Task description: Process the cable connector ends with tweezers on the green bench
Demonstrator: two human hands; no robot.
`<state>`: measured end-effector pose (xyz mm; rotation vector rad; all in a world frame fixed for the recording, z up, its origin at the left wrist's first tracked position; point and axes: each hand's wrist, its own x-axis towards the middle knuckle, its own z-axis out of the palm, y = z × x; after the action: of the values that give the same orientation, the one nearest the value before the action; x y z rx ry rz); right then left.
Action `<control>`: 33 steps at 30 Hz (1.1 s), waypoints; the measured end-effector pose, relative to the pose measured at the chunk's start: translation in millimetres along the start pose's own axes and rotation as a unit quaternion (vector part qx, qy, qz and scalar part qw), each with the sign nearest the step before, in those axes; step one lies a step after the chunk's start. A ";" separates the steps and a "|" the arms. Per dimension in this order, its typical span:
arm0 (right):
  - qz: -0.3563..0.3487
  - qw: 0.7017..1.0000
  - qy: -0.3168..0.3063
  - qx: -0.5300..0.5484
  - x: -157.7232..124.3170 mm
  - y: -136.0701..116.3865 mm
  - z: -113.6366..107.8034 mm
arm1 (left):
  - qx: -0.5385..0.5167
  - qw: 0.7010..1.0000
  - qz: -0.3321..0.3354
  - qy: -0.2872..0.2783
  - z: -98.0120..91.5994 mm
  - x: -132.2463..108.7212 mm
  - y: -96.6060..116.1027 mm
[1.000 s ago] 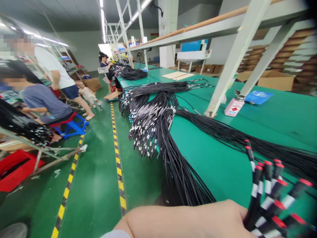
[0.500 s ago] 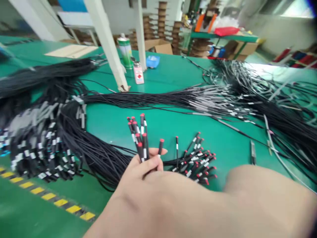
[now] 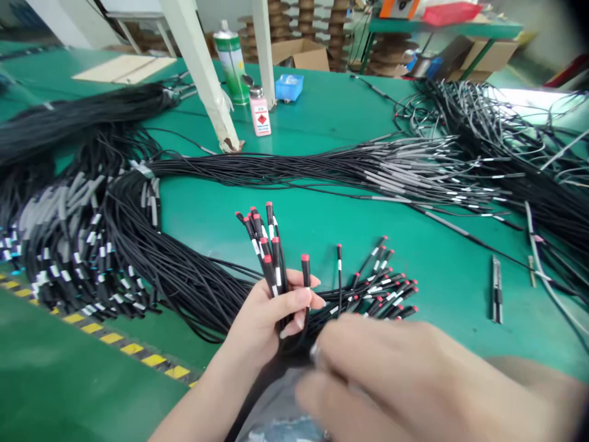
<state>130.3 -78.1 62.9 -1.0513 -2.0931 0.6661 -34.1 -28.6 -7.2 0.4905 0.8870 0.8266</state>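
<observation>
My left hand is closed round a bunch of black cables whose red-capped ends with white labels point upward. One of these cable ends stands apart from the rest, between thumb and fingers. Close to the camera at lower right, my right hand is blurred, its fingers curled together. A small pale, shiny spot shows at its fingertips; what it is, I cannot make out. Behind that hand, more red-capped cable ends lie fanned out on the green table.
A utility knife lies at the right. Bundled cables cross the table, with a thick labelled pile at left. Behind stand a white post, a pink bottle, a green-and-white can and a blue box.
My right hand has moved down and toward the camera, uncovering my left wrist and the knife. The left hand still holds the cables. The view has tilted down slightly.
</observation>
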 end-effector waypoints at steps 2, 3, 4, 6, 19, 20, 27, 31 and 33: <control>-0.005 0.999 -0.050 0.019 4.6 13.7 -9.1 | -0.017 1.000 0.001 -0.005 -0.2 0.2 -0.8; -0.003 0.997 -0.061 0.043 5.7 21.7 -10.2 | -0.021 1.000 -0.002 -0.009 -0.2 0.2 -0.9; 0.006 0.996 -0.040 0.080 6.0 29.8 -8.7 | -0.023 1.000 -0.007 -0.011 -0.1 0.3 -0.6; 0.035 0.986 0.044 0.156 4.3 44.8 0.7 | -0.026 0.999 -0.019 -0.011 0.1 0.4 0.3; 0.008 0.973 0.166 0.161 -15.7 70.7 40.9 | -0.061 0.997 -0.021 -0.040 -0.3 5.8 -2.6; 0.010 0.974 0.166 0.156 -16.2 70.9 41.0 | -0.057 0.997 -0.023 -0.039 -0.2 6.0 -2.5; -0.008 0.981 0.161 0.110 -14.6 69.1 40.8 | -0.044 0.998 -0.023 -0.031 0.7 5.8 -2.3; -0.035 0.985 0.153 0.064 -12.3 69.2 38.3 | -0.035 0.998 -0.021 -0.037 -0.2 6.8 -4.3; -0.036 0.988 0.144 0.049 -12.2 69.6 37.3 | -0.034 0.998 -0.021 -0.045 -0.8 8.0 -5.0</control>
<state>140.1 -55.7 -13.2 -0.9502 -1.8213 0.5398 -29.7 -25.2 -14.9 0.4457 0.7815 0.7871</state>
